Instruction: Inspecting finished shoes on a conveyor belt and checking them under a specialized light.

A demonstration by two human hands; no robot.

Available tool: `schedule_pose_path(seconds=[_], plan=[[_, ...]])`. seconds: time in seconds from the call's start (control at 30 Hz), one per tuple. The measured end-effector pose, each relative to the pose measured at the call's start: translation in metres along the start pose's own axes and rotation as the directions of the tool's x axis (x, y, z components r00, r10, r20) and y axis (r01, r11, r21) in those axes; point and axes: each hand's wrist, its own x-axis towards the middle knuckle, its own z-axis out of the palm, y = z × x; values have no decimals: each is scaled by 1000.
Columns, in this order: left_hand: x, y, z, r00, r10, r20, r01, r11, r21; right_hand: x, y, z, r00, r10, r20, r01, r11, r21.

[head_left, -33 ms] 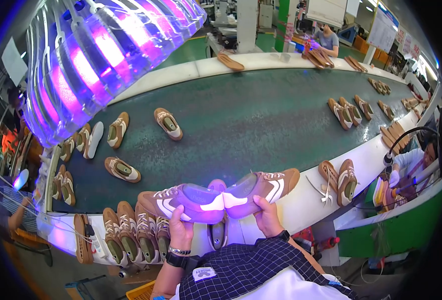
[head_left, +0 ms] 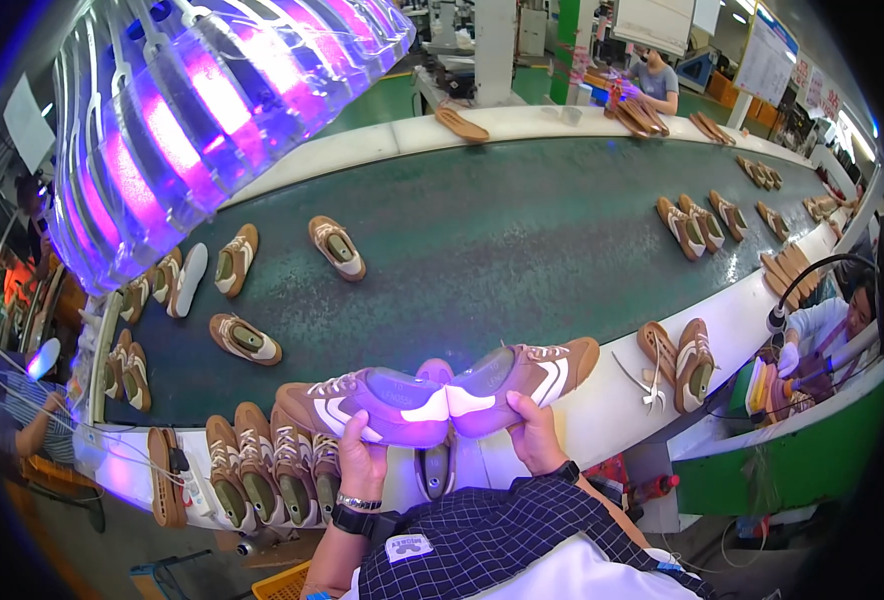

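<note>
A brown sneaker with white stripes [head_left: 347,405] is in my left hand [head_left: 362,465], gripped low at its heel side with the thumb against the outer wall. My right hand [head_left: 536,437] grips a matching brown sneaker [head_left: 542,375] the same way. The two shoes are held up heel to heel, toes pointing outward, under purple light. Behind and below them, partly covered, another sneaker [head_left: 435,472] lies on the white ledge [head_left: 502,468]. Several laced sneakers [head_left: 257,460] stand in a row left of my left hand.
A glowing purple lamp in a clear ribbed cover [head_left: 212,120] hangs at upper left. Scattered sneakers [head_left: 337,248] sit on the green conveyor belt [head_left: 482,240]. Right of me, a sole and a sneaker [head_left: 695,365] lie beside white laces. Co-workers [head_left: 822,325] sit at right and far side.
</note>
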Motion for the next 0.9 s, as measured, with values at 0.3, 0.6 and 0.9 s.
schedule_pose_path(seconds=[0.3,0.6,0.9], plan=[[4,9,0,995,-89,55,90,996,-25,0,3,-9,993,105,43,-109,991,80],[155,96,-29,997,-51,-58,48,998,-40,1,5,-53,913,347,215,-380,915,136],[60,57,-99,917,398,27,-283,602,746,13,-1,-72,874,435,218,-452,891,36]])
